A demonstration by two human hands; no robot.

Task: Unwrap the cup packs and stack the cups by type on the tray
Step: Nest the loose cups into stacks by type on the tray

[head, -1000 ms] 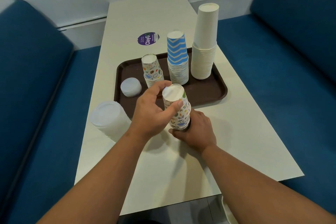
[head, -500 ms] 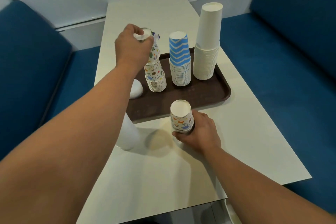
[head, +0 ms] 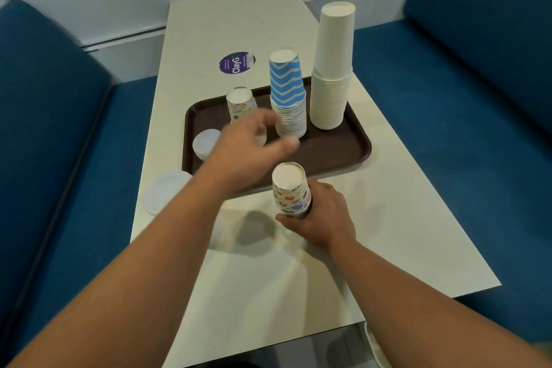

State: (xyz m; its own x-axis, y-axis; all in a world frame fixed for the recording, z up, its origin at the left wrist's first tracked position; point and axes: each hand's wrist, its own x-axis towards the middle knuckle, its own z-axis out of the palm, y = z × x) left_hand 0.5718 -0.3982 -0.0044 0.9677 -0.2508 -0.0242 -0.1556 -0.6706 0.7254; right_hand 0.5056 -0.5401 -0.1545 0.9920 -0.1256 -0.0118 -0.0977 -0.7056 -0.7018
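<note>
Upside down on the cream table (head: 388, 218), just near of the brown tray (head: 355, 155), a short stack of cartoon-print cups (head: 291, 190) is gripped at its base by the right hand (head: 321, 216). Blurred, the left hand (head: 248, 152) hovers over the tray with fingers spread, holding nothing. On the tray stand a second cartoon-print stack (head: 240, 104), blue zigzag cups (head: 286, 92) and tall white cups (head: 331, 69), with lids (head: 204, 143) at the left.

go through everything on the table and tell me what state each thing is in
Patterned paper cup stack: upside down on table, held by right hand.
Left hand: empty, blurred, over brown plastic tray.
Blue zigzag cup stack: upside down on tray.
Plain white cup stack: upside down on tray.
</note>
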